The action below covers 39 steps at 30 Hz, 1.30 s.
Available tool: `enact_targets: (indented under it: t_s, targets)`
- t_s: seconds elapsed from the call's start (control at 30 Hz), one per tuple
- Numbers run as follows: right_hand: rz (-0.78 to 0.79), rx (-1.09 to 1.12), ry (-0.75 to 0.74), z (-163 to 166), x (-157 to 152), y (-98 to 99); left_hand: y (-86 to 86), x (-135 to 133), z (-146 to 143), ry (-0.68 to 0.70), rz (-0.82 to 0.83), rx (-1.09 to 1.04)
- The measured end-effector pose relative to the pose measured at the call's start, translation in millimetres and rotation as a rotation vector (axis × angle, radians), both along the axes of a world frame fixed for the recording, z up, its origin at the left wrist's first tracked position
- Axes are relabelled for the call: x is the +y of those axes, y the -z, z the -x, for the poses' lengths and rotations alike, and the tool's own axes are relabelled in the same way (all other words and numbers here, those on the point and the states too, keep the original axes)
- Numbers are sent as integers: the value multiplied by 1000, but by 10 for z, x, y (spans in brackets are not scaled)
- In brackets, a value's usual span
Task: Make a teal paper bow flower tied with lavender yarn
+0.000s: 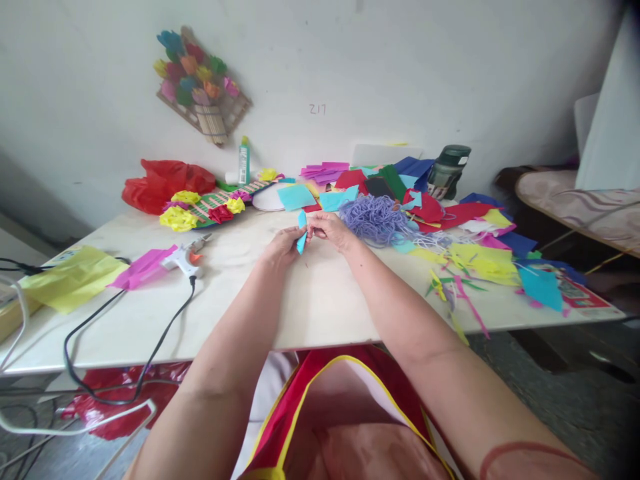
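Note:
Both hands meet above the middle of the white table (320, 307). My left hand (283, 245) and my right hand (327, 229) pinch a small folded strip of light blue paper (301, 233) between their fingertips. The strip stands nearly upright between the two hands. A pile of lilac yarn (377, 219) lies just to the right of my right hand. A glue gun (187, 257) rests on the table to the left of my left hand, with its black cord (150, 347) running off the front edge.
Coloured paper sheets and scraps (480, 257) cover the right and back of the table. Yellow paper (73, 279) and pink paper (143, 267) lie at the left. A glue bottle (243, 162), a red bag (165, 181), a paper-flower piece (210, 205) and a dark green jar (447, 172) stand by the wall.

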State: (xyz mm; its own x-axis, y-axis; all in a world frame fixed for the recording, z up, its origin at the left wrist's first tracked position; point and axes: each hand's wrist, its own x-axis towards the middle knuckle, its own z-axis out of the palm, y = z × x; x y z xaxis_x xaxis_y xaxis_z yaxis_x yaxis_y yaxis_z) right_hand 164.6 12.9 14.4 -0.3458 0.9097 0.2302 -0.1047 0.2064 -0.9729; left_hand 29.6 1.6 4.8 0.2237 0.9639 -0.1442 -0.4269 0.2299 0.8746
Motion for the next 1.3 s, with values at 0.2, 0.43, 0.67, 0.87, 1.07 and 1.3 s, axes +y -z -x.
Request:
enact_targets:
  t_s: [0.2, 0.43, 0.67, 0.87, 1.07, 1.3]
  targets:
    - [-136, -164, 84, -19, -37, -45, 12, 3, -13, 4, -28, 33]
    - [-220, -204, 198, -37, 17, -26, 43, 36, 12, -24, -38, 22]
    - [-236, -240, 214, -61, 57, -8, -19, -6, 10, -21, -16, 26]
    - [-290, -301, 259, -79, 135, 42, -20, -9, 31, -17, -5, 32]
    - [-281, -400, 329, -102, 180, 53, -26, 5, 61, -28, 3, 13]
    - [-102, -150, 154, -86, -8, -51, -1, 43, 91, -43, -2, -16]
